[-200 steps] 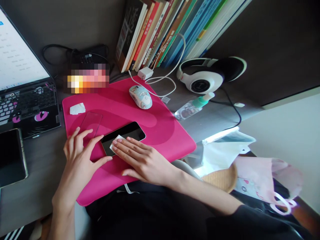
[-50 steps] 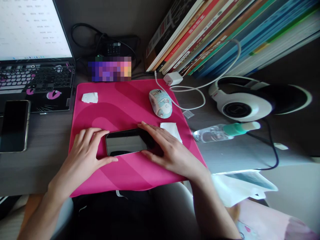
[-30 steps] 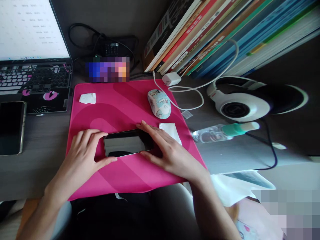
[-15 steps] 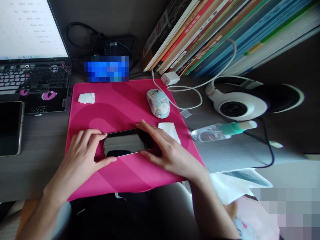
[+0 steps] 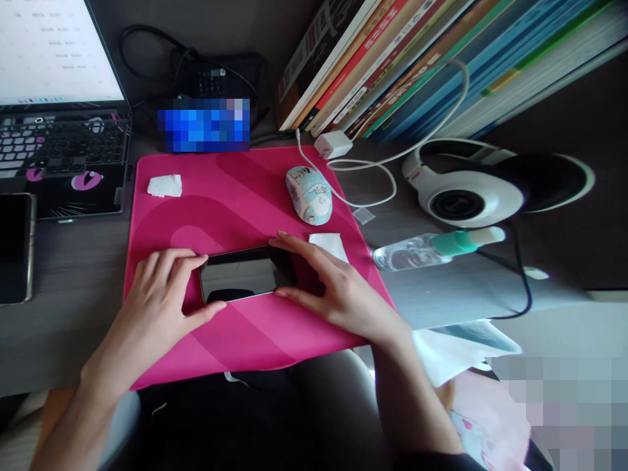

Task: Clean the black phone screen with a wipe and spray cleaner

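A smartphone (image 5: 240,276) with a dark, glossy screen lies face up on the pink desk mat (image 5: 230,196), slightly tilted to the view. My left hand (image 5: 164,297) holds its left end, index finger at the far corner and thumb along the near edge. At the right end, my right hand (image 5: 333,284) grips the phone the same way, fingertips on the far edge and thumb on the near one. A white folded wipe (image 5: 331,246) lies partly behind my right hand. Beyond it rests a patterned mouse (image 5: 309,195).
A crumpled white wipe (image 5: 165,186) lies on the mat's far left. To the left are a laptop (image 5: 59,163) and another phone (image 5: 16,248). Rightward are a clear spray bottle (image 5: 409,253), white headphones (image 5: 471,193) and a charger (image 5: 333,144) with its cable. Books (image 5: 383,65) stand behind.
The view has shifted a little, so the desk things appear slightly higher and further left. Both hands stay at the phone's ends, and the phone keeps its place on the mat.
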`<state>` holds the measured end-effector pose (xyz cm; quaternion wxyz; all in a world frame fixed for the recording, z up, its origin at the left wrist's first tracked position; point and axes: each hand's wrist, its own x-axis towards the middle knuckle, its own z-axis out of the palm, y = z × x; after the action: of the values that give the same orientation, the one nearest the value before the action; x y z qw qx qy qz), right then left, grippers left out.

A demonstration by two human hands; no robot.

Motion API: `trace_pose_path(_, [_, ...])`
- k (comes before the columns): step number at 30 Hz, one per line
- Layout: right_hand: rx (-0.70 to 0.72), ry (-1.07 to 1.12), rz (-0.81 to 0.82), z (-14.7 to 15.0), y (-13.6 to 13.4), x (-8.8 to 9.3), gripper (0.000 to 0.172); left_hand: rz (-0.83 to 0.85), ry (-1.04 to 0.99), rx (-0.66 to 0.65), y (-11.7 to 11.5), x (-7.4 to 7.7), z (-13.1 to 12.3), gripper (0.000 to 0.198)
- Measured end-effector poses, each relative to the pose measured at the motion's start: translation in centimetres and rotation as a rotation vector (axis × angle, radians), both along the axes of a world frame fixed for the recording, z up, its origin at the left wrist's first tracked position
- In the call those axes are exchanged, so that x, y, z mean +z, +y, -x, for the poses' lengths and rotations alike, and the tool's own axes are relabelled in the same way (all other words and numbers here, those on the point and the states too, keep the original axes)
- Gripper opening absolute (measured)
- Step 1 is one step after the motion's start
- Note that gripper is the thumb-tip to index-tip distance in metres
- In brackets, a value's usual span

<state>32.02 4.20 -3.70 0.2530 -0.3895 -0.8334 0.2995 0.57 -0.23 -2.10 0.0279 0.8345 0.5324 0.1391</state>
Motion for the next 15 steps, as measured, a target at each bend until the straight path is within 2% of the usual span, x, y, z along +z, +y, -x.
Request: trace_pose_path(15, [-0.008, -0.002, 0.025, -0.03, 0.10, 0.01, 0.077, 0.006, 0.009, -0.010, 0.19, -0.05, 0.01, 0.065])
